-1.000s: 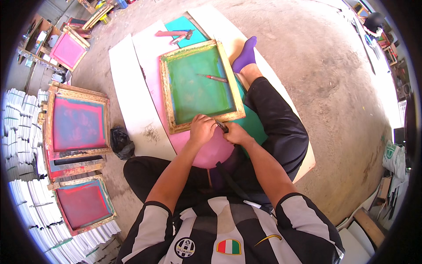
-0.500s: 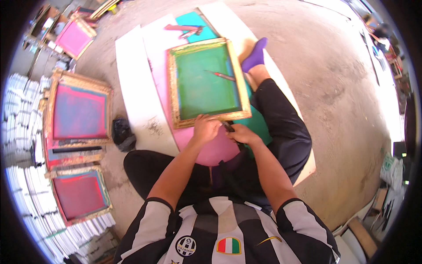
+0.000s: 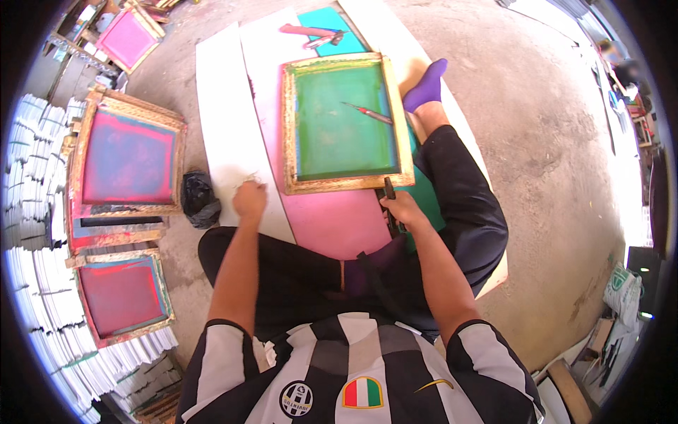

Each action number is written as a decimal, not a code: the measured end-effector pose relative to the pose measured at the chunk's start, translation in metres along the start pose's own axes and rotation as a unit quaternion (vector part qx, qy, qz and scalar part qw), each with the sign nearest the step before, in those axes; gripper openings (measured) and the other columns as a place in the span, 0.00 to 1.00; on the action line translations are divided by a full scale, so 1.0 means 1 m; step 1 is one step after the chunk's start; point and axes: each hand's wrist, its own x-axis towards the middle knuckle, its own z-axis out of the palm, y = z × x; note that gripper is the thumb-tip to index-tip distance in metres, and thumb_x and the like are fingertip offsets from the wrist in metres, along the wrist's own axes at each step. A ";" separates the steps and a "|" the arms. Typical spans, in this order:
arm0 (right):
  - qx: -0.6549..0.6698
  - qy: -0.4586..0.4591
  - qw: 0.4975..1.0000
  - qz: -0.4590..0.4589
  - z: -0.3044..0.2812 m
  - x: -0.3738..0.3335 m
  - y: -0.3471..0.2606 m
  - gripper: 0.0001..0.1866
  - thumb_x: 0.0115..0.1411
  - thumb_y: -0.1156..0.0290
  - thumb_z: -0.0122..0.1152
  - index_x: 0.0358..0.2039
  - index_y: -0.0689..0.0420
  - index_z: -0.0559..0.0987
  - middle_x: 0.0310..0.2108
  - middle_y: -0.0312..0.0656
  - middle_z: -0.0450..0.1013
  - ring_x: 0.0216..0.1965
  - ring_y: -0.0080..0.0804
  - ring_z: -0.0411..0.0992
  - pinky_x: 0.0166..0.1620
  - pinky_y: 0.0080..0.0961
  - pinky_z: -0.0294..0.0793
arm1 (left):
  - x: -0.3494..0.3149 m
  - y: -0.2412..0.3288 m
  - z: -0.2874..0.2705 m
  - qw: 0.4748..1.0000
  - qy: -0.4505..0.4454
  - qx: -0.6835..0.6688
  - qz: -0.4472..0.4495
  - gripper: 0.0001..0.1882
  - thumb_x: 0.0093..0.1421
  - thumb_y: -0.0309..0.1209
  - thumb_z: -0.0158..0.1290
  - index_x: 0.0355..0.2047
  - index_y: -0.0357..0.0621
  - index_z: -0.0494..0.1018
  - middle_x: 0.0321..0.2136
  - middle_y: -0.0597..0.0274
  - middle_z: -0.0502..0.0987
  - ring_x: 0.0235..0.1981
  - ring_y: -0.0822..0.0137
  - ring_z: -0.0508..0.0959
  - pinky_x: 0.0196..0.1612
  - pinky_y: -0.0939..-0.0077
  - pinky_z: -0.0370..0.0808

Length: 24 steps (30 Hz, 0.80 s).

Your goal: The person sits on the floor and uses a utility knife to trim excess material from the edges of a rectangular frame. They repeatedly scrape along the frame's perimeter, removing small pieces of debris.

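Observation:
My right hand (image 3: pixel 402 209) is wrapped round a dark hand tool (image 3: pixel 389 186), its tip close to the near right corner of a wooden screen frame (image 3: pixel 289 134) with green mesh. Its exact kind is too small to make out. Over on the white board (image 3: pixel 224 134), my left hand (image 3: pixel 250 201) has its fingers closed, beside a patch of small dark specks. Whether they pinch anything is hidden. A thin pointed tool with a red and grey handle (image 3: pixel 376 115) lies across the mesh.
Beyond the frame lie a hammer-like tool (image 3: pixel 305 30) and pliers (image 3: pixel 325 40). Pink sheeting (image 3: pixel 332 219) lies under the frame. A black plastic bag (image 3: pixel 200 201) and red-stained screen frames (image 3: pixel 176 169) stand at left, near paper stacks (image 3: pixel 35 177). My sock-covered foot (image 3: pixel 426 83) rests at the right.
My left hand has moved left, from the frame's near edge to the specks on the white board. The right hand stays by the frame corner with the dark tool, now more upright.

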 end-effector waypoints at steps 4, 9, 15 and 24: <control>-0.045 0.034 0.998 0.019 0.001 0.011 0.010 0.16 0.60 0.64 0.62 0.37 0.66 0.81 0.31 0.51 0.80 0.32 0.42 0.80 0.35 0.37 0.75 | 0.004 -0.019 -0.035 0.990 -0.058 0.077 -0.100 0.21 0.57 0.47 0.63 0.41 0.44 0.83 0.42 0.47 0.84 0.45 0.46 0.84 0.47 0.51 0.81; -0.098 0.054 0.993 0.037 0.002 0.036 0.024 0.25 0.55 0.64 0.64 0.45 0.74 0.80 0.47 0.67 0.78 0.52 0.60 0.77 0.54 0.47 0.75 | -0.002 -0.003 -0.038 0.985 -0.095 0.064 -0.131 0.24 0.57 0.50 0.63 0.43 0.43 0.82 0.45 0.47 0.84 0.48 0.47 0.84 0.48 0.53 0.81; -0.189 0.085 0.977 0.040 0.006 0.008 -0.020 0.22 0.57 0.67 0.64 0.44 0.74 0.79 0.43 0.63 0.79 0.50 0.57 0.78 0.52 0.46 0.75 | -0.011 0.023 -0.024 0.999 -0.036 -0.023 -0.013 0.20 0.57 0.48 0.62 0.40 0.45 0.83 0.40 0.47 0.83 0.42 0.47 0.83 0.46 0.51 0.79; -0.173 0.031 0.983 0.056 0.007 0.012 -0.028 0.18 0.53 0.73 0.57 0.43 0.71 0.79 0.41 0.65 0.77 0.45 0.57 0.77 0.48 0.47 0.75 | -0.073 0.143 0.019 0.918 0.030 -0.141 0.369 0.24 0.50 0.36 0.69 0.47 0.45 0.81 0.48 0.52 0.81 0.53 0.50 0.77 0.57 0.52 0.72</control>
